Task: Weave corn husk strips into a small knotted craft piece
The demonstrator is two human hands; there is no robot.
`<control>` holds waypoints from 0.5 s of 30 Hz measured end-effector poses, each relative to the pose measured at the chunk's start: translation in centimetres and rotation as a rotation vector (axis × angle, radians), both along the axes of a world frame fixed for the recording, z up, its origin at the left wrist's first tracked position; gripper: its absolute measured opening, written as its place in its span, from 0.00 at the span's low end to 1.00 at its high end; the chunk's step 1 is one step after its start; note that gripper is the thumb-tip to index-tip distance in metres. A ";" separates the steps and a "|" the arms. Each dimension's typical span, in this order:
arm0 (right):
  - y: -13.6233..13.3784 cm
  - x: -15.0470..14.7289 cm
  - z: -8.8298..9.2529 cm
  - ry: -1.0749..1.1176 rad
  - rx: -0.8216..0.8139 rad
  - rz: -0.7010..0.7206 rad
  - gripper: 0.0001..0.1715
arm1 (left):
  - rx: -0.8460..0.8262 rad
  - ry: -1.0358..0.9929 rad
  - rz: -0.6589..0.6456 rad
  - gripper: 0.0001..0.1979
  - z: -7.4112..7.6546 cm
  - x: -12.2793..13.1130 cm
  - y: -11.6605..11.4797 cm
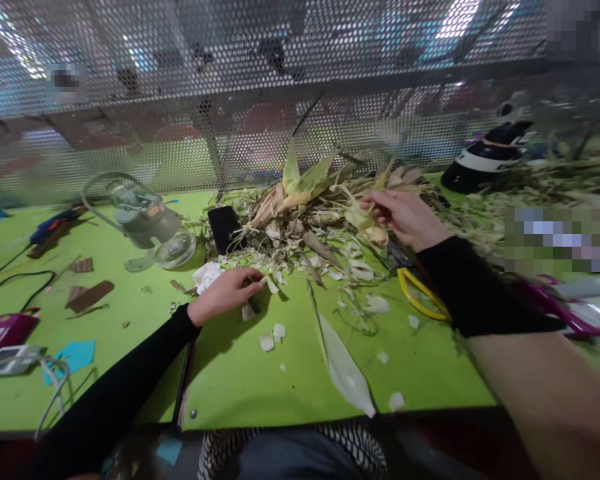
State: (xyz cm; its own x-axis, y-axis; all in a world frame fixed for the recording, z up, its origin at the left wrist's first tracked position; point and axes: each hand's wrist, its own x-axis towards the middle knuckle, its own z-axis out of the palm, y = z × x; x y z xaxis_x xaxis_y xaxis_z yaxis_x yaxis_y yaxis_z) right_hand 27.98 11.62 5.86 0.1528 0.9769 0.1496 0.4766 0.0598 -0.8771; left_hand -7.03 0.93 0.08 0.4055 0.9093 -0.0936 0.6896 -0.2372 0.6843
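Note:
My right hand (407, 217) is closed, its thumb and fingers pinching a crumpled pale-yellow corn husk (367, 225) above the scrap pile. My left hand (227, 292) is low over the green table, fingers bent together, with a small pale husk scrap (271, 285) at its fingertips. Beyond both hands lies a heap of dried husks and shreds (300, 227), with larger green-yellow leaves (305, 183) on top. One long pale husk leaf (347, 367) lies flat near the front edge. Yellow-handled scissors (420, 297) lie beneath my right forearm, their blades partly hidden.
A black phone (224, 229) leans by the heap. To its left are a tipped grey-green jug (147, 217), a white crumpled tissue (207, 275) and a glue gun (57, 227). A perforated metal screen (260, 120) stands behind. A black-and-white object (487, 160) is at the back right.

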 end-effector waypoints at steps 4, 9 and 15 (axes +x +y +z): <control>-0.7 -0.2 0.6 0.229 0.001 -0.018 0.13 | 0.081 0.130 0.017 0.20 0.9 -0.3 -0.2; -2.3 -0.9 1.5 0.379 0.031 -0.029 0.14 | 0.203 0.172 0.030 0.20 4.1 0.3 -0.1; -4.2 -2.7 2.2 0.430 0.068 0.062 0.11 | 0.103 -0.069 -0.029 0.17 7.8 8.1 2.9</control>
State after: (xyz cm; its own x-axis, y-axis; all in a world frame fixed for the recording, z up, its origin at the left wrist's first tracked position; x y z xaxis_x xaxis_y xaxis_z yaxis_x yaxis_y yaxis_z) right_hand 25.32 7.42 8.04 0.1566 0.9763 0.1495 0.0624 0.1413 -0.9880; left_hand 1.06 3.86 7.85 0.4342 0.9004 0.0291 0.6337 -0.3282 0.7006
